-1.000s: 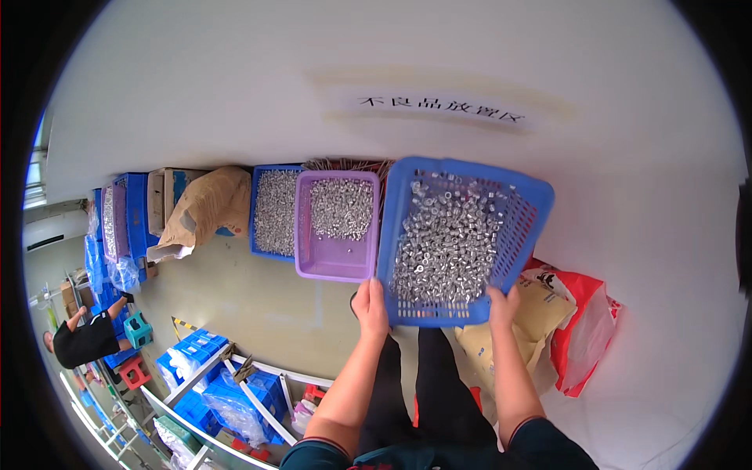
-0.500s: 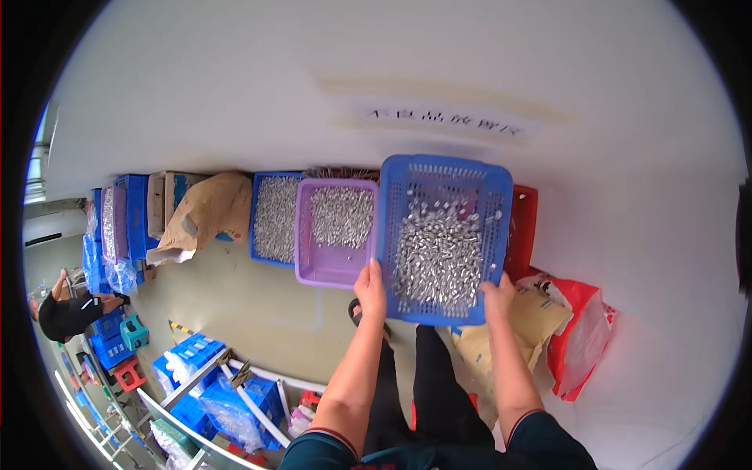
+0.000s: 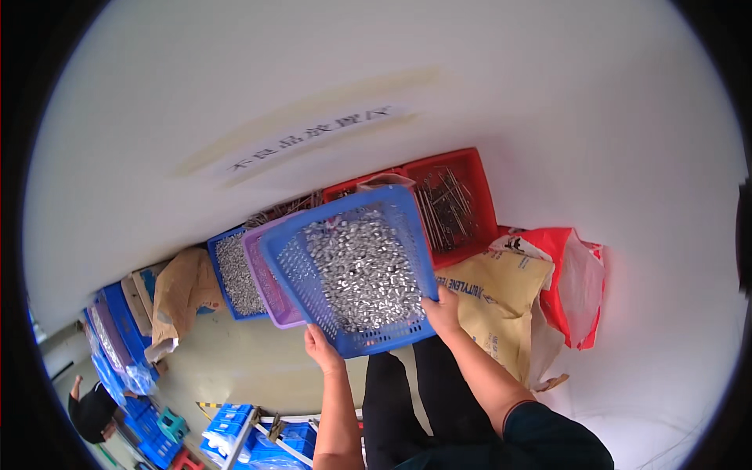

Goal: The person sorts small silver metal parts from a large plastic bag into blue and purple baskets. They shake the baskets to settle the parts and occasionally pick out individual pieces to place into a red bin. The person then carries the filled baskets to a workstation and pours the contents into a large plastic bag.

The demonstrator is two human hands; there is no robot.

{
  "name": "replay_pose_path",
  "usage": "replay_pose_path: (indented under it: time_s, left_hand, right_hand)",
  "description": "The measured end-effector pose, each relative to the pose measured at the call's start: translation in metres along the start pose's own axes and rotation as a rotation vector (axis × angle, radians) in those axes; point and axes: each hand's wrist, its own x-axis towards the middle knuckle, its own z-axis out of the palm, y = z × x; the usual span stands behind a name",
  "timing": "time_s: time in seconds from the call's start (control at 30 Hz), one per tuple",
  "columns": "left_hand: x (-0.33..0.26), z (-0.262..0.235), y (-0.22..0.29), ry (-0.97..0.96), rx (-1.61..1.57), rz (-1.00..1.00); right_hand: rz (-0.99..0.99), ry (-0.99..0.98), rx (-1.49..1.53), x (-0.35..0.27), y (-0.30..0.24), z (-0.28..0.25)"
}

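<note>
A blue perforated plastic basket [image 3: 304,301] is held up in front of me, tilted. Many small shiny metal pieces [image 3: 364,270] lie in it, heaped toward its near and right part. My left hand [image 3: 323,348] grips the near left corner of the rim. On the right side of the rim, near the corner, my right hand [image 3: 443,310] is closed around the edge. Behind the basket a purple basket [image 3: 270,291] is partly covered. A red bin [image 3: 479,188] with thin metal rods stands just beyond the right side.
Along the wall, a blue bin [image 3: 235,274] of small metal pieces and a brown paper bag [image 3: 184,294] stand to the left. Yellow [image 3: 501,305] and red-white [image 3: 583,290] sacks lie at the right. A rail and blue crates [image 3: 227,427] are at lower left; another person [image 3: 94,411] is far left.
My view has turned right. The blue basket has swung and tilted in my hands, its metal pieces spread out more. The red bin with rods has come into sight.
</note>
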Motion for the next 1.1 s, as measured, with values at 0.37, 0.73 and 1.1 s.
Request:
replay_pose_path:
  time_s: [0.37, 0.73, 1.1]
  left_hand:
    - [0.021, -0.022, -0.012, -0.323, 0.560, -0.348]
    - [0.026, 0.022, -0.080, -0.337, 0.469, -0.510]
    - [0.019, 0.014, -0.116, -0.152, 0.488, -0.523]
  right_hand:
    - [0.111, -0.160, 0.098, 0.019, 0.039, 0.008]
    - [0.355, 0.330, -0.381, 0.258, 0.360, 0.021]
    - [0.196, 0.591, -0.476, 0.331, 0.476, -0.016]
